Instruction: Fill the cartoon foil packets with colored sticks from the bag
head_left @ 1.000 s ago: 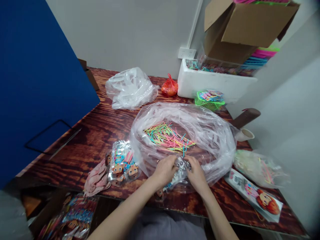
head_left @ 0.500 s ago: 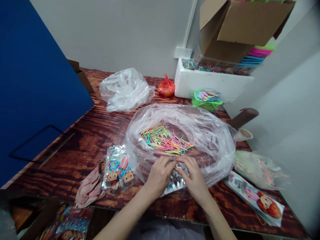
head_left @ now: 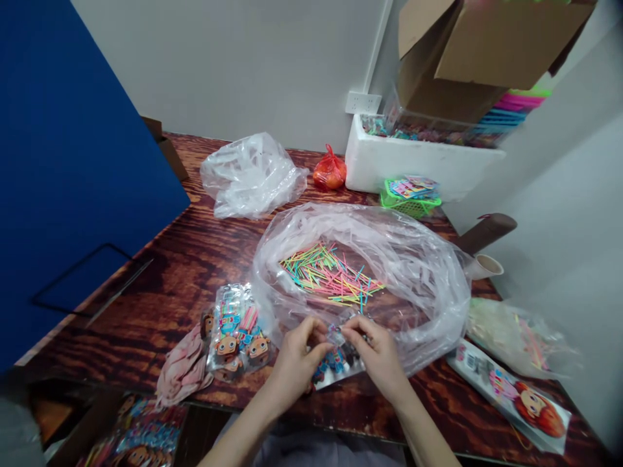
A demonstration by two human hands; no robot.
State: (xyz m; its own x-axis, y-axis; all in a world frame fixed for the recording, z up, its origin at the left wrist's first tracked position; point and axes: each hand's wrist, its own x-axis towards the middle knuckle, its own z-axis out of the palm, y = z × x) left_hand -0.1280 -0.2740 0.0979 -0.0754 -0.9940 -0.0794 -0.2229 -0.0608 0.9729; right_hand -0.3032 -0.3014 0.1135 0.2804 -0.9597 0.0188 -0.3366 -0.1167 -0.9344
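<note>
My left hand (head_left: 300, 355) and my right hand (head_left: 374, 350) meet near the table's front edge, fingers pinched on the upper edge of a small printed plastic pouch (head_left: 337, 364). Part of the pouch is hidden behind the fingers, and its contents cannot be made out. Just beyond my hands lies a large clear plastic bag (head_left: 428, 311), spread wide with its rim rolled back. Inside it is a loose heap of thin coloured sticks (head_left: 331, 275) in pink, yellow, green and blue. Several printed pouches with cartoon faces (head_left: 238, 334) lie left of my hands.
A pink cloth (head_left: 183, 366) lies front left, a crumpled clear bag (head_left: 253, 175) at the back. Behind stand a red bag of fruit (head_left: 329, 171), a green basket (head_left: 411, 204) and a white foam box (head_left: 418, 159). On the right are a paper cup (head_left: 484, 266) and a long printed pouch (head_left: 511, 395).
My fingers have shifted slightly at the pouch's upper edge, with the hands a little more apart and more of the pouch showing. The whole view has moved slightly.
</note>
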